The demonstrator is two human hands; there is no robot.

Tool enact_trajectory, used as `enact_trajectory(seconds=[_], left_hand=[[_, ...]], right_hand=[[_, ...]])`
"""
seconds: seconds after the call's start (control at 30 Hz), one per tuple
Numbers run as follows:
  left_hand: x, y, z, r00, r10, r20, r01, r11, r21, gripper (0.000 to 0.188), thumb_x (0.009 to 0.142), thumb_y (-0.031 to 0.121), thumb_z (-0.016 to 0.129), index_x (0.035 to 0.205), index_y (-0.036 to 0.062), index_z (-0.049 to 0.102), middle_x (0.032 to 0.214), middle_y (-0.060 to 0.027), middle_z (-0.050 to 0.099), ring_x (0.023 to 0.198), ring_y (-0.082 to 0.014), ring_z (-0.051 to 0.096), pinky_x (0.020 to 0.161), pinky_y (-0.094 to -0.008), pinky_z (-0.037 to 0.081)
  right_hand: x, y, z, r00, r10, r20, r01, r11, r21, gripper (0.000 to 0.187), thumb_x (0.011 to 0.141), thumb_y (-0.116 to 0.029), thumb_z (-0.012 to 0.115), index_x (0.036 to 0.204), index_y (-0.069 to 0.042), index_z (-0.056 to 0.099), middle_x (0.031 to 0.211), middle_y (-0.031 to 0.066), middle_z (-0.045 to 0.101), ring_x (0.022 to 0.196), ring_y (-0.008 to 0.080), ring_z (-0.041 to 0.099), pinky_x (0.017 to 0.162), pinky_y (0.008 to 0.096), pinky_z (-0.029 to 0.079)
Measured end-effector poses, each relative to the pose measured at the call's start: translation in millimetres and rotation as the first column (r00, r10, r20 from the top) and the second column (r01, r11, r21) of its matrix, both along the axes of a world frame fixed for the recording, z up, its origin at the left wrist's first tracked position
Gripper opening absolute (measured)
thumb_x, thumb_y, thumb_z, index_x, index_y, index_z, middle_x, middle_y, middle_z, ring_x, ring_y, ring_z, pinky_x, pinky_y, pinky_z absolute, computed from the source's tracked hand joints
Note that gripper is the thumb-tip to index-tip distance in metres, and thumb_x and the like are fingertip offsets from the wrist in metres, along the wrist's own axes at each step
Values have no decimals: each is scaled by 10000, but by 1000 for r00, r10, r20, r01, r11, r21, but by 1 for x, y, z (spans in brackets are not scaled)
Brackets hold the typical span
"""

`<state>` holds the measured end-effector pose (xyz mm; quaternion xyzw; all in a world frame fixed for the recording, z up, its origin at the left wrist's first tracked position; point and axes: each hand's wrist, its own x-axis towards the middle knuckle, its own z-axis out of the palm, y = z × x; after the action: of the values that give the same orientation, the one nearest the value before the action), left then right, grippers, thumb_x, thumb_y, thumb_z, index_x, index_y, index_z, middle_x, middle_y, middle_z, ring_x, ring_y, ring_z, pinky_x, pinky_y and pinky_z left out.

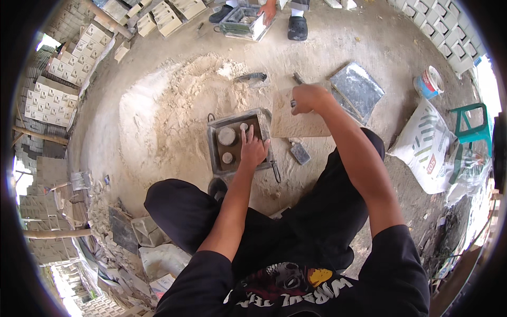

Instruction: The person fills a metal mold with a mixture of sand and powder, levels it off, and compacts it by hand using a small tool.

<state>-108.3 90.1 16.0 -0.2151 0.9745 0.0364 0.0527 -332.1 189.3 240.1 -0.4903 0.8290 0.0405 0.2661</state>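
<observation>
My left hand [254,149] rests over the right part of a square metal-edged mould box [214,153], fingers stretched out. Inside the box are a large pale disc [227,136], a smaller disc [227,158] and a small round piece [243,127] by my fingertips. Whether the fingers touch that piece is unclear. My right hand [308,99] is closed above a flat tan board [296,124] beside the box. A small dark bit shows at its fingers, too little to name. A small dark block-like tool [300,154] lies below the board.
Loose pale sand [182,105] is heaped left of the box. A dark flat panel [362,90], a white sack [425,148], a bucket [430,83] and a green stool [471,124] stand right. Ahead, another person's hand [268,9] touches a similar box [244,24].
</observation>
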Motion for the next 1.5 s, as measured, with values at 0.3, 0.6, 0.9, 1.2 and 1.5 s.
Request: enact_trajectory(seconds=[0.3,0.6,0.9,1.2,1.5], left_hand=[[47,46,-2,972,-75,-221,78,997,2,499,953,401,445,982,-67,616,1068,-213,602,1355,-327,328,1138,-539,141],[66,48,0,937,66,-342,-54,998,45,589,960,389,416,1380,-23,390,1457,-193,350,1392,-312,272,1146,-507,150],[66,18,-15,888,325,-326,-306,946,108,641,972,362,400,1453,-27,235,1508,-200,264,1403,-325,246,1147,-465,174],[44,62,-10,927,145,-346,-125,989,78,475,970,345,404,1002,-70,633,1222,-218,573,1395,-313,271,1143,-548,101],[43,63,-3,958,181,-223,-166,982,86,512,947,383,416,844,-39,686,1038,-215,647,1400,-288,266,1125,-623,22]], right_hand=[[-15,-18,-24,995,84,-54,-84,996,9,383,736,-368,758,953,-54,719,966,95,711,911,282,677,751,430,543],[1,-22,-23,995,96,-30,-97,995,-39,438,753,-374,748,1046,-54,690,1054,116,689,972,312,658,789,455,532],[-7,-7,-19,997,51,-50,-51,999,5,454,756,-375,750,1073,-57,680,1075,118,683,985,315,652,792,445,530],[0,-9,-24,998,48,-31,-48,999,6,457,744,-377,750,1038,-34,684,1031,139,691,950,320,659,783,440,533],[0,-9,-35,996,77,-48,-74,995,63,536,742,-411,752,1100,-25,650,1106,157,664,1012,323,640,843,426,515]])
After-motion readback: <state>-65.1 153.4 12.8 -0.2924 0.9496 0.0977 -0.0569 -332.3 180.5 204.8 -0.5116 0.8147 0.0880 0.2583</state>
